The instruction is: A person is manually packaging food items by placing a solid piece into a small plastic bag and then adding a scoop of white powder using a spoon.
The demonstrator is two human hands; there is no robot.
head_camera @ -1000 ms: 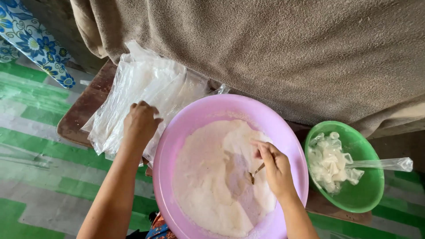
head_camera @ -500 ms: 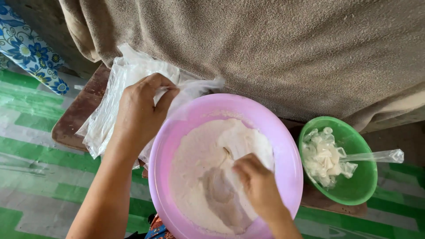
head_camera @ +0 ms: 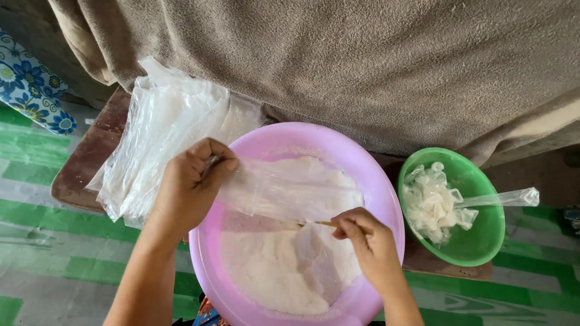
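The left hand (head_camera: 190, 187) pinches one end of a clear thin plastic bag (head_camera: 284, 190), fingers pressed together on the film. The bag stretches rightward from that grip, its long axis running across toward the right hand (head_camera: 368, 241), which closes on the bag's lower edge along with a thin wooden stick (head_camera: 323, 223). Both hands hold the bag above a round pink plastic basin (head_camera: 386, 199) heaped with white flour (head_camera: 278, 271). Left of the basin, a stack of clear plastic bags (head_camera: 157, 139) lies on the brown wooden tabletop (head_camera: 84, 163). Right of it, a green plastic bowl (head_camera: 483, 241) holds small knotted packets (head_camera: 432, 205).
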